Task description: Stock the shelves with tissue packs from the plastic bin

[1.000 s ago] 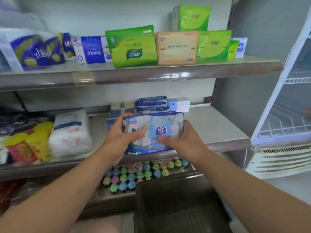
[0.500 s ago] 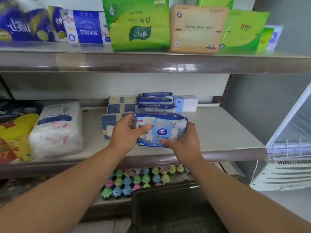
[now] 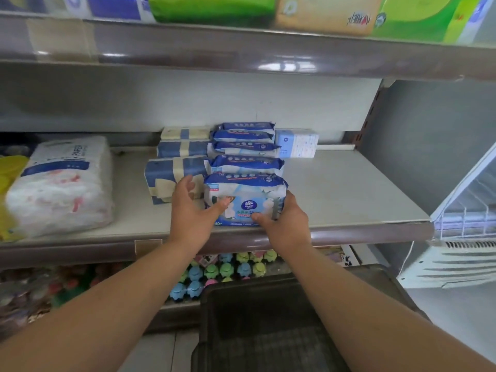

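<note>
Tissue pack (image 3: 245, 196) gripped between left hand (image 3: 192, 212) and right hand (image 3: 285, 220).

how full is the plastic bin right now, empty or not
Empty as far as shown: the plastic bin shows only its bare mesh floor and walls, no packs. Its near end lies out of frame.

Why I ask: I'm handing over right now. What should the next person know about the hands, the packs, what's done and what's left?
Left hand: grips the pack at its left end, thumb on its front.
Right hand: grips its right end.
Pack: upright at the front of the shelf, ahead of a row of four like packs.
Done: that row is stocked.
Left: let go and square this one up. The bin below shows no packs in the part seen, so check it.
</note>
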